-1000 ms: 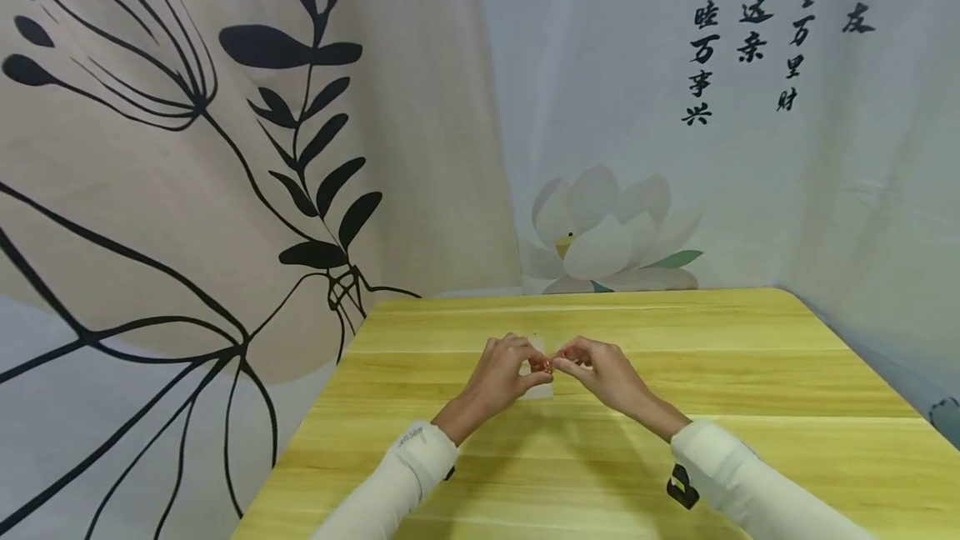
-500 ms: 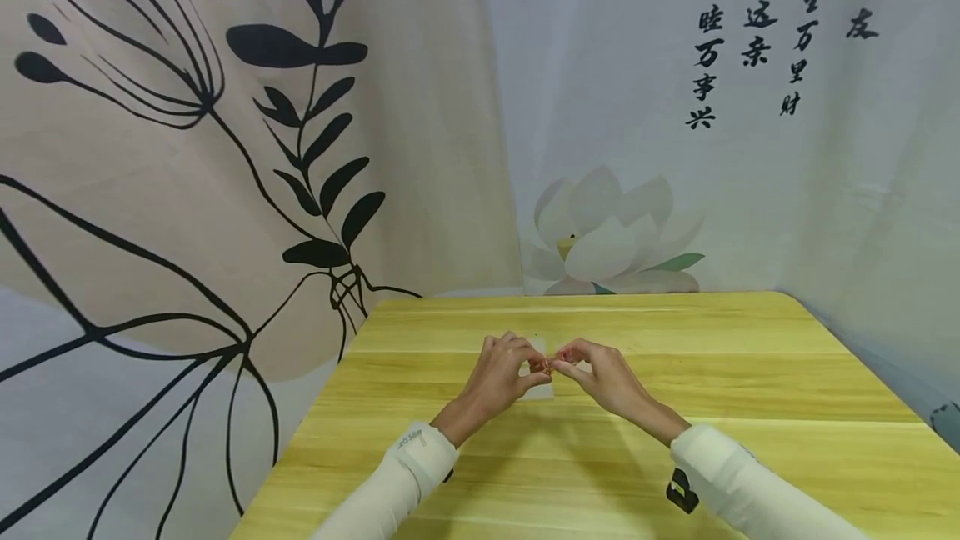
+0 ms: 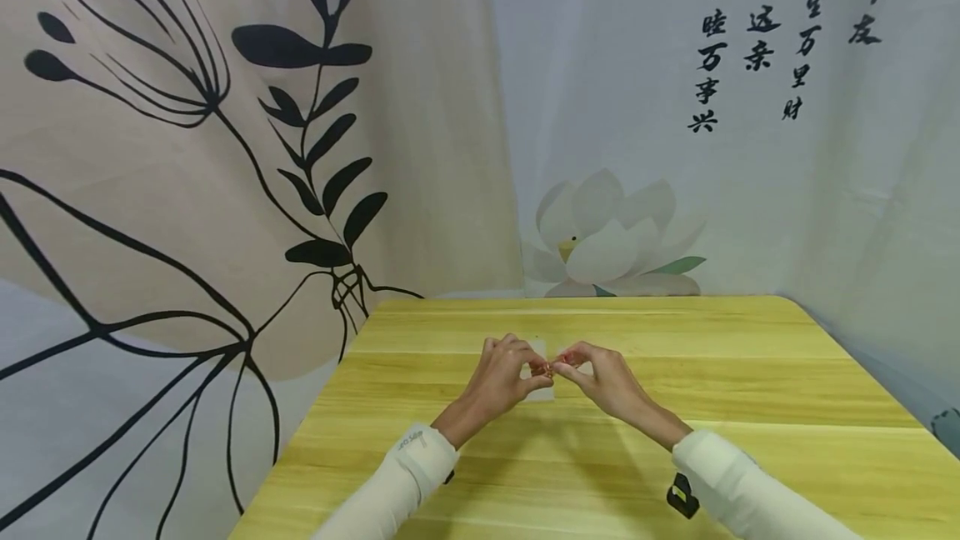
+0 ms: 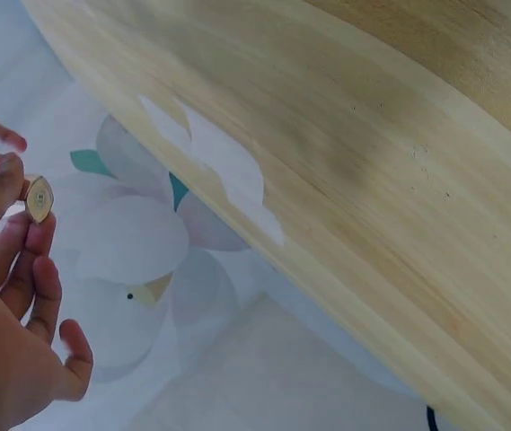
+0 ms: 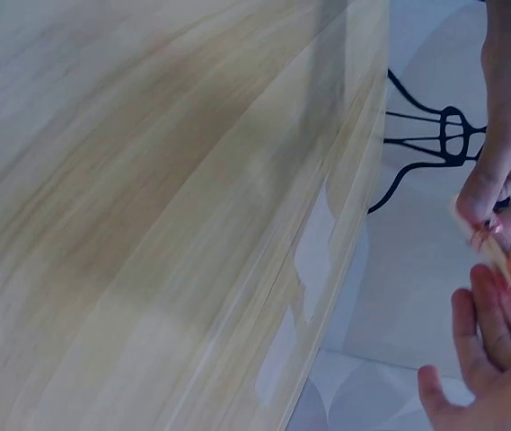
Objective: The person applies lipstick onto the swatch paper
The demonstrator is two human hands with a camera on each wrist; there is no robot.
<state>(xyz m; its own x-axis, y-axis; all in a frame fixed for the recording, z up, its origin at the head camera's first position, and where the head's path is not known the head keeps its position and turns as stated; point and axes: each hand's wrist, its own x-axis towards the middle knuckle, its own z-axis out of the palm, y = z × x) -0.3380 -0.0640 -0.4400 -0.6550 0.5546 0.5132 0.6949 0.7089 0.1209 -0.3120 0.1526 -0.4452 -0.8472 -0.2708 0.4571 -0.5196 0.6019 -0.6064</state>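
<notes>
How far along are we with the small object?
Done: the small object is lifted off the table. In hand: the left hand and right hand pinch it together. Left: probably finishing that handling and setting it down, since neither hand has released it.

Left hand point(image 4: 13, 341), lower left, pinches a small gold-coloured pointed-oval piece point(image 4: 39, 200). White paper point(image 4: 230, 163) lies above centre, near the wood-grain tabletop's point(image 4: 399, 206) edge.
</notes>
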